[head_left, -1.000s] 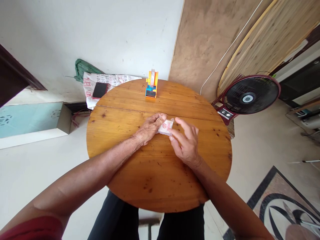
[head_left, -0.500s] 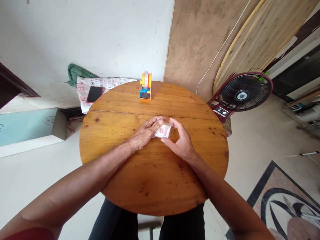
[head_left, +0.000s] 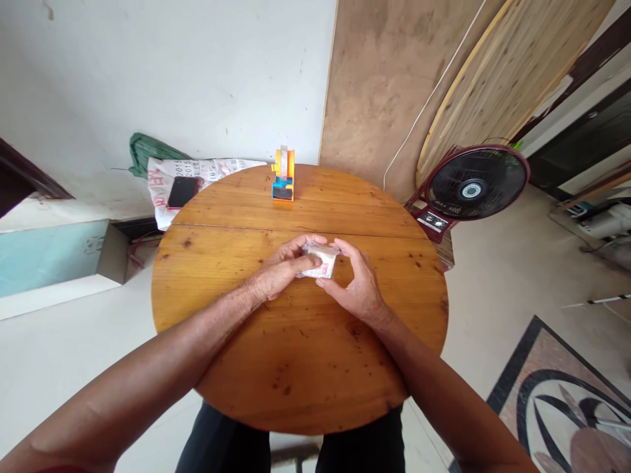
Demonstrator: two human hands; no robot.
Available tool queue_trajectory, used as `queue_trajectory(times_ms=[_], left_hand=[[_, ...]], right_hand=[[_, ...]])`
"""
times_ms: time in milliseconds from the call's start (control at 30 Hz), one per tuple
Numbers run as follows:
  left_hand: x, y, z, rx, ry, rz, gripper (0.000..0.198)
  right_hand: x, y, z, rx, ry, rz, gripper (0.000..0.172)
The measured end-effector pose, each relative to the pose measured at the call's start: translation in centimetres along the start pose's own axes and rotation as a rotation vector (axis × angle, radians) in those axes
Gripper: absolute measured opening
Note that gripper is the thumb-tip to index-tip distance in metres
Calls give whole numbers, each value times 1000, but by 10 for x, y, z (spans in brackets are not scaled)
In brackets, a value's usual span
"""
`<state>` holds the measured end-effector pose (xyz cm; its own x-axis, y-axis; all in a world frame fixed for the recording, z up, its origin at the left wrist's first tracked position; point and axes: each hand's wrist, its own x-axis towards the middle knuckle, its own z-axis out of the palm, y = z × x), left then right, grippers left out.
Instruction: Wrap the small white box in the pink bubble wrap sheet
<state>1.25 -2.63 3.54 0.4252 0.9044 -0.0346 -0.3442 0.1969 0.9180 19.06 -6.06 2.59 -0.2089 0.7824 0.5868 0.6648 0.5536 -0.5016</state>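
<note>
A small white packet with red print, wrapped in clear plastic (head_left: 326,268), is held over the middle of the round wooden table (head_left: 305,368). My left hand (head_left: 283,268) grips its left side, thumb lying across the front face and fingers behind. My right hand (head_left: 359,282) curves around the right side, its index fingertip at the top right corner and its thumb at the lower edge. Near the table's far edge stands an orange and blue tape dispenser (head_left: 283,177) with a roll of tape.
Left of the table's far side, a dark phone (head_left: 183,192) lies on a printed white sack (head_left: 160,197), beside a green bag (head_left: 152,151). At the right stands a dark red fan (head_left: 473,187). A pale blue box (head_left: 54,256) is at the left.
My left thumb has moved from the packet's top left corner onto its front face, covering part of the red print. The view has shifted slightly.
</note>
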Motion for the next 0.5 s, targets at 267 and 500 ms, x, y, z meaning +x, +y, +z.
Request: queue_trajectory(times_ms=[267, 500], left_hand=[[0, -2, 1, 24, 12, 29, 48], [1, -9, -1, 74, -78, 8, 51]], right_hand=[[5, 4, -18, 133, -6, 40, 50], [8, 3, -22, 19, 26, -75, 28]])
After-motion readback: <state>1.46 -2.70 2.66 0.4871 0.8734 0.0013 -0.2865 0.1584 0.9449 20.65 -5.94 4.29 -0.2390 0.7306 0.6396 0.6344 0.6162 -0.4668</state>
